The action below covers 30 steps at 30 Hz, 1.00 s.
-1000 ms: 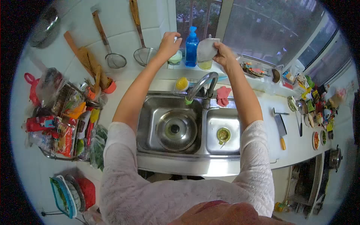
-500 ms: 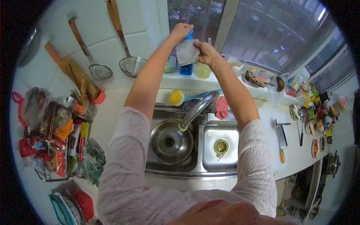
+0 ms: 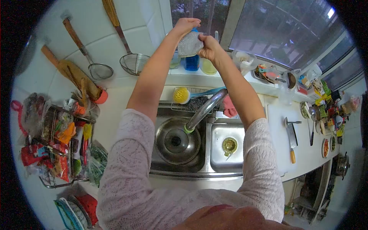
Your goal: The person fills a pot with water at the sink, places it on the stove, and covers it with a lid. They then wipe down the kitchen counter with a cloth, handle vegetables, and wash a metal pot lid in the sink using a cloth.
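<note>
My right hand (image 3: 210,46) pinches a grey-white mesh dishcloth (image 3: 189,44) by its right edge, in front of the window sill. At the top of a blue pump bottle (image 3: 191,63), my left hand (image 3: 186,26) rests with its fingers together over the pump head. The cloth hangs just below that hand and hides the bottle's neck. A jar of yellowish liquid (image 3: 208,67) stands to the right of the bottle. Under my arms are the curved faucet (image 3: 205,108) and a yellow-headed dish brush (image 3: 181,95) on a wire rack.
A metal basin (image 3: 164,148) sits in the left sink bowl; a strainer (image 3: 229,145) covers the right bowl's drain. A cleaver (image 3: 291,135) lies on a white board at right. Wire skimmers (image 3: 134,63) hang at left above a packed rack (image 3: 63,145).
My left hand has flattened over the pump head, which shows less now. The cloth and both hands appear slightly higher and further left. The view has shifted a little.
</note>
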Available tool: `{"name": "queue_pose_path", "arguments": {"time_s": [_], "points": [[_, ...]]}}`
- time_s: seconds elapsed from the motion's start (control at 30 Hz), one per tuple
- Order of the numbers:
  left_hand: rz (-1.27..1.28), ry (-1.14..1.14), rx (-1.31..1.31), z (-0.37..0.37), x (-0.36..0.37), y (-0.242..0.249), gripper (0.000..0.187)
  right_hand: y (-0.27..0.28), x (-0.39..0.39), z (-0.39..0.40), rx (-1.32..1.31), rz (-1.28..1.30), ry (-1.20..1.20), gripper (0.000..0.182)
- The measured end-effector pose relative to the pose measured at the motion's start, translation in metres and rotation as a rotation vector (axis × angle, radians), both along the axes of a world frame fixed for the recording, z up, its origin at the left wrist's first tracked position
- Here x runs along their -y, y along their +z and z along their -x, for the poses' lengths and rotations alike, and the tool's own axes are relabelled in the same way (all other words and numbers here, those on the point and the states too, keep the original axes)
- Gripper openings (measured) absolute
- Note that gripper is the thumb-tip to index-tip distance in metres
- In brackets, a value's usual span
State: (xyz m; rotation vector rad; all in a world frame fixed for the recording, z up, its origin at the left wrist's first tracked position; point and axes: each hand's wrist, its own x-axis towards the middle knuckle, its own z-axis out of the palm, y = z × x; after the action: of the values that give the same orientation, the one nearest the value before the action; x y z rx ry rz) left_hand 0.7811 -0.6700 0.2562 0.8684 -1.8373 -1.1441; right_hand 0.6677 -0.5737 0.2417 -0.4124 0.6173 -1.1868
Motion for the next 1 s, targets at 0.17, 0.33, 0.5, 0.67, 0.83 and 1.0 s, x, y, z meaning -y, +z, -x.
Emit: {"name": "queue_pose_path", "arguments": {"time_s": [0.17, 0.33, 0.5, 0.67, 0.83, 1.0], "points": [[-0.034, 0.055, -0.180, 0.004, -0.004, -0.005, 0.030, -0.004, 0.010, -0.001, 0.034, -0.002, -0.013, 0.025], [-0.058, 0.021, -0.177, 0.002, 0.004, -0.014, 0.031, -0.005, 0.011, -0.003, 0.055, -0.003, -0.021, 0.024], [-0.092, 0.012, -0.204, 0.000, 0.005, -0.016, 0.030, -0.004, 0.009, -0.002, -0.010, 0.021, -0.026, 0.023], [0.112, 0.143, 0.261, 0.005, -0.004, 0.001, 0.041, 0.000, -0.003, 0.001, -0.072, 0.037, -0.014, 0.023], [0.137, 0.369, -0.137, -0.015, -0.069, -0.001, 0.043, 0.022, -0.043, 0.037, -0.167, 0.107, -0.074, 0.025], [-0.234, 0.377, -0.402, -0.123, -0.215, -0.077, 0.034, 0.046, -0.171, 0.073, -0.235, 0.185, -0.281, 0.033]]}}
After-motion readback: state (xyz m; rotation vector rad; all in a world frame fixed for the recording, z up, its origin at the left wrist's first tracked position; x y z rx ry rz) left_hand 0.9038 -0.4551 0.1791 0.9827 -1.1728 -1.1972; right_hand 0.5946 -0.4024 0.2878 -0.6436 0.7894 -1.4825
